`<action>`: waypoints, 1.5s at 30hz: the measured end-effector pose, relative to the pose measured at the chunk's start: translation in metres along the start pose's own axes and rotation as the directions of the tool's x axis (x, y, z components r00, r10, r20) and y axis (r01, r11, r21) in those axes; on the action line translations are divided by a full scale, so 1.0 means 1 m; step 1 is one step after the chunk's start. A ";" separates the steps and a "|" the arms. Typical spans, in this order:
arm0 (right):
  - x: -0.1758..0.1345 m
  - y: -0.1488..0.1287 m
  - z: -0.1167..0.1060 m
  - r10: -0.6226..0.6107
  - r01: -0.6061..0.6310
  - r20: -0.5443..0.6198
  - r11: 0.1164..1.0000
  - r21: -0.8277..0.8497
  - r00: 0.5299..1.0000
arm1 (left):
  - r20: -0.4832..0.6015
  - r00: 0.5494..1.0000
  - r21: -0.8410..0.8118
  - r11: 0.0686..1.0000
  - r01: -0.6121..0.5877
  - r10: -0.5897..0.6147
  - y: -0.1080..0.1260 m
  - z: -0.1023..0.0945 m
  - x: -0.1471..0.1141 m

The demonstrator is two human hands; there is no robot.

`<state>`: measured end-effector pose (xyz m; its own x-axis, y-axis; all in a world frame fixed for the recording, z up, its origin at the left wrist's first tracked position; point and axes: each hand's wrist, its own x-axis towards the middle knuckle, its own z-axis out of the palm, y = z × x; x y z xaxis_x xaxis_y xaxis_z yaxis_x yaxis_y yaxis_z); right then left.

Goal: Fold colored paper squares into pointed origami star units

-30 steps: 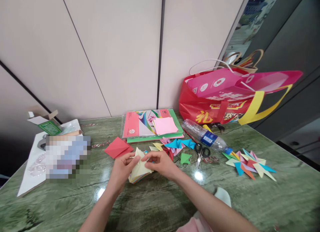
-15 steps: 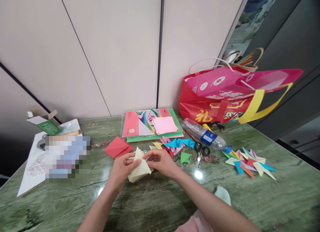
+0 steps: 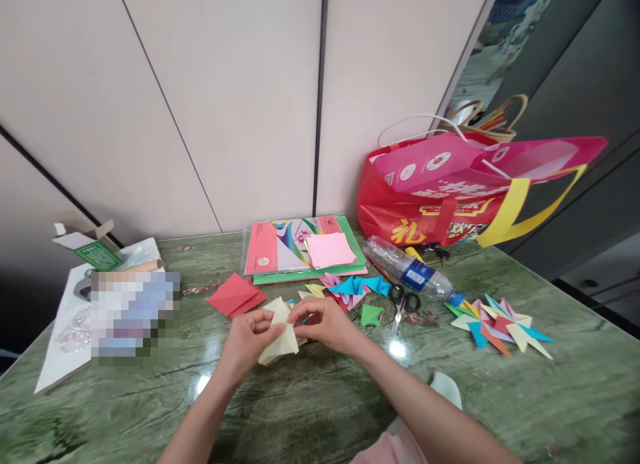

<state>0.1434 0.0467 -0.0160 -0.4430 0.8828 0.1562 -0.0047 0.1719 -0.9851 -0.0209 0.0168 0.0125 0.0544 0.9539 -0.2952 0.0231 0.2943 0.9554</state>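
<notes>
Cream paper point(image 3: 286, 341) — narrower now — in pinched grip of left hand point(image 3: 245, 339) and right hand point(image 3: 325, 323)

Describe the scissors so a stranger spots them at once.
Start at the big red bag, back right. In front of it lies a clear, blue-labelled plastic bottle; the scissors lie nearer the camera, beside a green folded paper. Black handles and metal blades set them apart from bottle and paper.

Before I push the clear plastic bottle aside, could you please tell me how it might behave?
The bottle would probably roll, since it is round and lies on its side. It seems light for its size, as no liquid shows through its clear wall. Its plastic looks thin, so it may dent if squeezed.
</notes>
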 end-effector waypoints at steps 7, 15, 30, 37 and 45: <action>0.000 -0.002 0.003 0.114 -0.112 -0.023 0.990 0.083 0.993 | 0.044 0.999 -0.023 1.000 0.011 -0.010 0.001 0.003 -0.001; 0.001 -0.003 0.004 0.134 -0.127 -0.033 0.977 0.172 0.990 | 0.104 0.994 -0.017 1.000 0.026 -0.024 0.004 0.004 -0.002; 0.004 0.001 0.002 0.211 -0.154 -0.124 0.920 0.360 0.970 | 0.111 0.984 -0.120 0.985 -0.125 0.138 0.003 0.001 -0.001; 0.004 0.000 0.006 0.140 -0.088 -0.171 0.955 0.282 0.975 | -0.031 0.991 -0.072 0.988 -0.134 0.132 -0.001 0.004 0.001; 0.002 0.001 0.010 0.077 -0.034 -0.218 0.981 0.193 0.973 | -0.017 0.985 -0.154 0.973 -0.170 0.169 0.000 0.007 0.000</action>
<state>0.1336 0.0447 -0.0170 -0.2357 0.9674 0.0921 -0.1628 0.0541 -0.9852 -0.0143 0.0164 0.0125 0.0408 0.9908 -0.1293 -0.1404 0.1338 0.9810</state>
